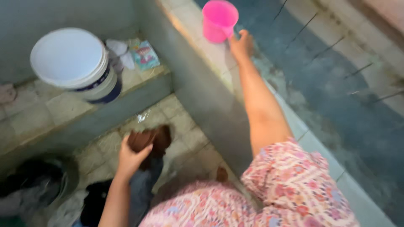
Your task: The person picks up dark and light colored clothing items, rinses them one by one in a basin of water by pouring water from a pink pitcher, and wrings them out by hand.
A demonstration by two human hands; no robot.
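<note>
Below, on the wet tiled floor, a brown, rounded object, blurred and hard to identify, is gripped from above by the left hand, its fingers curled around the near side. Dark and grey wet cloth lies on the floor just beside that hand. Up on the tiled rim of the water basin, a pink plastic dipper cup is held at its handle by the right hand, the arm stretched out from a floral pink sleeve. The cup stands upright, over the edge of the dark water. On the low tiled ledge to the left, a white plastic bucket with a white lid stands, with small crumpled sachets just beside it.
</note>
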